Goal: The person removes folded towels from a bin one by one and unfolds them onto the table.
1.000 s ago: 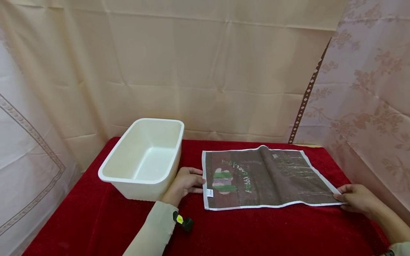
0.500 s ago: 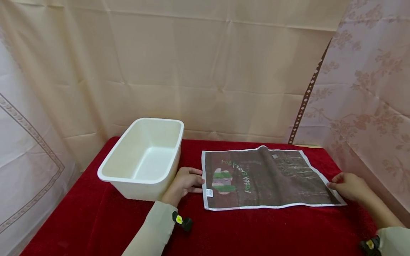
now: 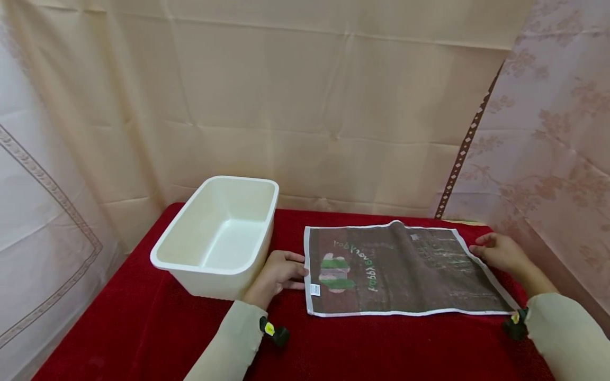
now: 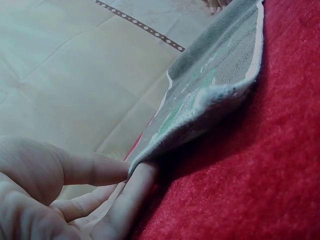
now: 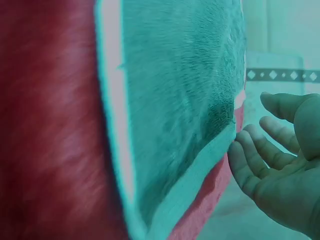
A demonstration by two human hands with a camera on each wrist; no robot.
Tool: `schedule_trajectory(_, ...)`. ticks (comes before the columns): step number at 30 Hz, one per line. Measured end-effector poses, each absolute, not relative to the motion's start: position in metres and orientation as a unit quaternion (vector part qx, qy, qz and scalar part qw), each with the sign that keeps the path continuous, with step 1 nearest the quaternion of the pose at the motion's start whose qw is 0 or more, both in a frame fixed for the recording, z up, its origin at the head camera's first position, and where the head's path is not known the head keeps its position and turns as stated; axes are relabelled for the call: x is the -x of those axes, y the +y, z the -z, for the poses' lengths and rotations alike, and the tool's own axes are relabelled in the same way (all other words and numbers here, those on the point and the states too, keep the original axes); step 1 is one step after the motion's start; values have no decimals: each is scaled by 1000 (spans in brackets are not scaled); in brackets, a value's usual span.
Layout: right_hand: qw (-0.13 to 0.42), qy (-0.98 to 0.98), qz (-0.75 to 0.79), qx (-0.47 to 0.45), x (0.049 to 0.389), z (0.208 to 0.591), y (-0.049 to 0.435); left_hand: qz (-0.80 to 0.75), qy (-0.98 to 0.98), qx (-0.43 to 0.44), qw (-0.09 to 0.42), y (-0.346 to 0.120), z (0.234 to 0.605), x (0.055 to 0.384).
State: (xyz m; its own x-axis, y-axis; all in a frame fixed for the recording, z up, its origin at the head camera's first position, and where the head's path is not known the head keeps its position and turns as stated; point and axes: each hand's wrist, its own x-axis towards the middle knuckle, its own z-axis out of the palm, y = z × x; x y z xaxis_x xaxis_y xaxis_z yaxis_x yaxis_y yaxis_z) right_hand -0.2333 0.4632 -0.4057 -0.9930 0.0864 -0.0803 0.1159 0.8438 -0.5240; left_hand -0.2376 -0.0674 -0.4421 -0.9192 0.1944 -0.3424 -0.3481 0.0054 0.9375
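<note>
A brown towel (image 3: 400, 275) with a white border lies spread on the table, with faded lettering and green and pink stripes at its left end and a raised ridge across its middle. At its left edge my left hand (image 3: 278, 275) pinches the border between thumb and fingers; the left wrist view shows that edge (image 4: 172, 132) lifted off the red cloth. My right hand (image 3: 500, 256) is beside the towel's right edge, toward the far corner. In the right wrist view its fingertips (image 5: 240, 135) are right at the border, and the thumb stands apart from them.
A cream plastic tub (image 3: 214, 272) with a white rim stands left of the towel, close to my left forearm. Red plush cloth (image 3: 381, 344) covers the table. Beige curtain (image 3: 305, 106) hangs behind, and a pink floral curtain (image 3: 562, 148) at the right.
My right hand has let go of the towel's near right corner and moved up along the right edge toward the far corner. My left hand keeps its pinch on the left edge.
</note>
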Motion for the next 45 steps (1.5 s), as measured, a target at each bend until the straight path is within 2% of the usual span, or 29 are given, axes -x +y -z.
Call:
schedule_trajectory(4, 44, 931, 349, -94, 248, 408, 466, -701, 684, 57, 193, -67, 442, 238)
schedule_trajectory(9, 16, 914, 392, -104, 264, 415, 465, -700, 685, 59, 191, -68, 441, 238)
schedule_trajectory(18, -18, 928, 342, -147, 274, 430, 453, -696, 690, 59, 190, -70, 443, 236)
schedule_trajectory(29, 30, 913, 376, -158, 288, 432, 450, -700, 686, 64, 186, -74, 442, 237)
schedule_trajectory(37, -9, 904, 398, -155, 288, 432, 455, -698, 689, 66, 184, -75, 442, 237)
schedule_trajectory(45, -12, 898, 391, -201, 276, 424, 466, -698, 687, 66, 189, -73, 441, 235)
